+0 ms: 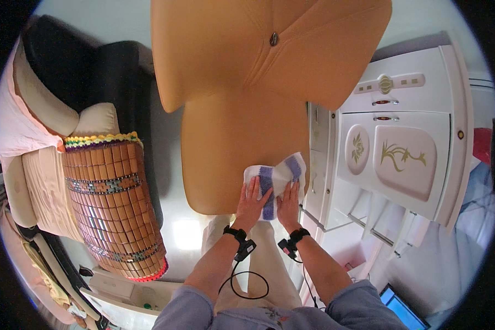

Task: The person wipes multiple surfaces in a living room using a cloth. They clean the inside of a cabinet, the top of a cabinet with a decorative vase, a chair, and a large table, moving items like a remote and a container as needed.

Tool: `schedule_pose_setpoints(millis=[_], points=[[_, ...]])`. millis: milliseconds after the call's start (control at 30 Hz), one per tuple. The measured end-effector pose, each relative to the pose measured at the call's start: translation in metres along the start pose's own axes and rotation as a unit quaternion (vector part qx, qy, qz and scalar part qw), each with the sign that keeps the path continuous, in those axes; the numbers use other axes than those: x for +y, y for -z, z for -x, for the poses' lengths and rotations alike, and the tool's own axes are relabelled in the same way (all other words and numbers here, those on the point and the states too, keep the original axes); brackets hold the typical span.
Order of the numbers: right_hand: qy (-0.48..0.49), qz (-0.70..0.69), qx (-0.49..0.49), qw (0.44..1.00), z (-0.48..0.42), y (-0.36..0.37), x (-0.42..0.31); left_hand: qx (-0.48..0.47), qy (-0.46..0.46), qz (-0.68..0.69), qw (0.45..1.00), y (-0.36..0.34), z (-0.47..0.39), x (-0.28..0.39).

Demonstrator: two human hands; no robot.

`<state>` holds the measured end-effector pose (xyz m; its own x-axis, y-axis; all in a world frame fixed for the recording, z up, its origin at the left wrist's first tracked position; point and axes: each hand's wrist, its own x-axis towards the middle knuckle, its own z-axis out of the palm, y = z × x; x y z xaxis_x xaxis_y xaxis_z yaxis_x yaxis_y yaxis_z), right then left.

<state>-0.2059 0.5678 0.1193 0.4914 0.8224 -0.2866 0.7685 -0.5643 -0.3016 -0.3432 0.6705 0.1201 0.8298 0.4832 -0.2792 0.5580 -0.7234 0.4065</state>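
A white cloth with blue-purple stripes (267,175) lies on the front right part of the seat (239,132) of a tan, leather-like chair. My left hand (249,204) rests palm down on the cloth's left part, its thumb apart from the other fingers. On the right part, my right hand (288,206) also lies palm down with fingers extended. Between the hands the cloth rises in a fold, and its lower end reaches past the seat's front edge. The chair's buttoned backrest (272,39) stands beyond the seat.
Left stands a dark sofa with beige cushions (45,95) and a wooden-tile mat (107,206). A white cabinet (396,144) with handles stands right. Black cables (249,284) hang from my wrist devices. A lit screen (400,307) is at lower right, an opened drawer (136,303) lower left.
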Motion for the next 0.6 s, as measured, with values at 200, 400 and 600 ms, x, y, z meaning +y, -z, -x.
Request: schedule_pose_setpoints(millis=[200,400,600], points=[[0.064,0.020,0.032,0.997,-0.116,0.019,-0.021,-0.051,0.042,-0.029,0.997,0.048,-0.058,-0.033],[0.180,0.001,-0.021,0.983,-0.236,0.028,-0.086,0.045,0.139,0.030,0.989,0.048,-0.107,-0.112],[0.310,-0.127,-0.103,0.937,-0.236,0.014,-0.118,0.068,0.239,0.125,0.960,0.078,-0.090,-0.141]])
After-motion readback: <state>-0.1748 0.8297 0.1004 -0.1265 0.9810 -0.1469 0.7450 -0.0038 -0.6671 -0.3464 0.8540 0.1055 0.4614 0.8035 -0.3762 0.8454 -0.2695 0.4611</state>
